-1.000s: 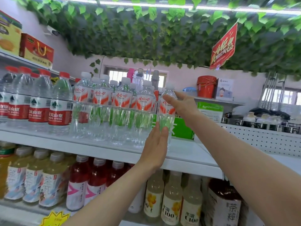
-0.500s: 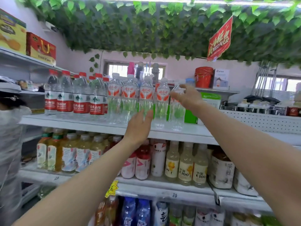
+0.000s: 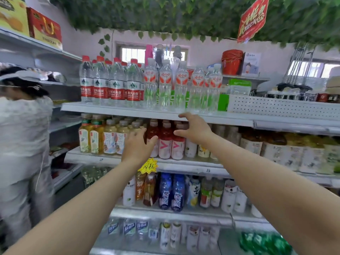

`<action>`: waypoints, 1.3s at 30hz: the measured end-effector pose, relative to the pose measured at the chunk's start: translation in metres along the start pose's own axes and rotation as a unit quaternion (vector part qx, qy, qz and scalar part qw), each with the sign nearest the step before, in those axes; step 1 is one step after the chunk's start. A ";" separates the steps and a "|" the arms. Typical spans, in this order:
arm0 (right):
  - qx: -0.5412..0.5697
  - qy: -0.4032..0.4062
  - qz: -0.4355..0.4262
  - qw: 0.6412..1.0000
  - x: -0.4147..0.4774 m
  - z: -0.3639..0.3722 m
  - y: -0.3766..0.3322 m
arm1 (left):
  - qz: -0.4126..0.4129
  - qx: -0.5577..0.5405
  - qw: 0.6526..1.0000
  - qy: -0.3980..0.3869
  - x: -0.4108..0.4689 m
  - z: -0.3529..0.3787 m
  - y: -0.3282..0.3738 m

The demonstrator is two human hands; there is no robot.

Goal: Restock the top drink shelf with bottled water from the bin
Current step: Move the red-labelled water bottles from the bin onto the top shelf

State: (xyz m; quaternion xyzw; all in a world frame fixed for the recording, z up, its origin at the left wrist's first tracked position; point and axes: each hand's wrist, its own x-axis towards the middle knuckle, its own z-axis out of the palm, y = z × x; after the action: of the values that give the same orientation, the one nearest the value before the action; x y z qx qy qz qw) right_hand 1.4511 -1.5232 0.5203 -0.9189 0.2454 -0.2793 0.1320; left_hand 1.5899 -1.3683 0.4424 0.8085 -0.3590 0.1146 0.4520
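Hands: my left hand (image 3: pixel 137 146) and right hand (image 3: pixel 196 129) were both released, empty.
Water: water bottles (image 3: pixel 181 87) stood on the top shelf (image 3: pixel 119 110).
Handling: I judged them heavyish, slick, thin-walled; grip mid-body.

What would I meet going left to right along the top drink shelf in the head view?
Red-capped water bottles → white-capped water bottles → green carton → perforated white panel.
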 end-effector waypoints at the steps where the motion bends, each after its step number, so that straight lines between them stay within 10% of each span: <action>1: -0.005 -0.012 0.004 1.000 -0.008 0.015 0.001 | -0.009 0.004 1.000 -0.010 -0.010 0.002 -0.012; 14: 0.002 -0.256 0.079 0.963 -0.098 0.253 0.058 | -0.191 0.057 0.970 -0.140 -0.152 0.081 -0.189; 27: 0.058 -0.487 0.231 0.840 -0.206 0.492 0.147 | -0.434 0.147 0.845 -0.274 -0.335 0.195 -0.354; 39: 0.060 -0.532 0.420 0.733 -0.247 0.627 0.203 | -0.386 0.327 0.805 -0.310 -0.397 0.254 -0.392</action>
State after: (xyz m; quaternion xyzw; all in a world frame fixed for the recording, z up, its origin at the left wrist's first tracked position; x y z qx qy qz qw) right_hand 1.5588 -1.4990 -0.1751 -0.7113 0.4787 0.3246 0.3995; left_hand 1.5388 -1.2552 -0.1579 0.9728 -0.0798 -0.2149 0.0321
